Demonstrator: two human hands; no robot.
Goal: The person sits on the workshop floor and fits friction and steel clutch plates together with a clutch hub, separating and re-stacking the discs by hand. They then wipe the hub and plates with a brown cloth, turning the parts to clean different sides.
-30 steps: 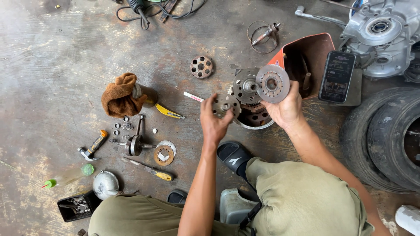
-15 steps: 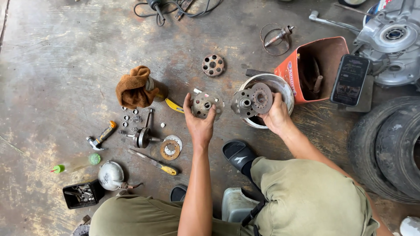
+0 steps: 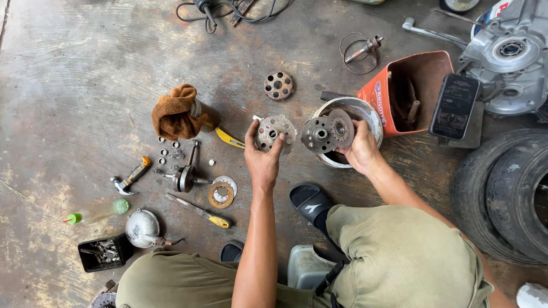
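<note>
My left hand (image 3: pixel 262 158) grips a round perforated metal plate (image 3: pixel 274 132) by its edges, held above the floor. My right hand (image 3: pixel 359 149) holds a rusty round assembly of two stacked discs with a hub (image 3: pixel 326 132), just over a shallow metal drum (image 3: pixel 359 111) that rests on the concrete. The two parts are side by side, a small gap apart. Another perforated disc (image 3: pixel 278 85) lies on the floor farther away.
A brown rag over a can (image 3: pixel 176 117), a crankshaft (image 3: pixel 185 177), small rollers, flat rings (image 3: pixel 220 195), two screwdrivers, a hammer (image 3: pixel 130 178) and a parts tray (image 3: pixel 101 252) lie left. An orange bin (image 3: pixel 414 91), phone (image 3: pixel 454 105), engine case (image 3: pixel 508 57) and tyre (image 3: pixel 508 194) stand right.
The view has shifted. My left hand moved left with the perforated plate, away from the drum. My right hand lowered the disc assembly and turned it toward the plate.
</note>
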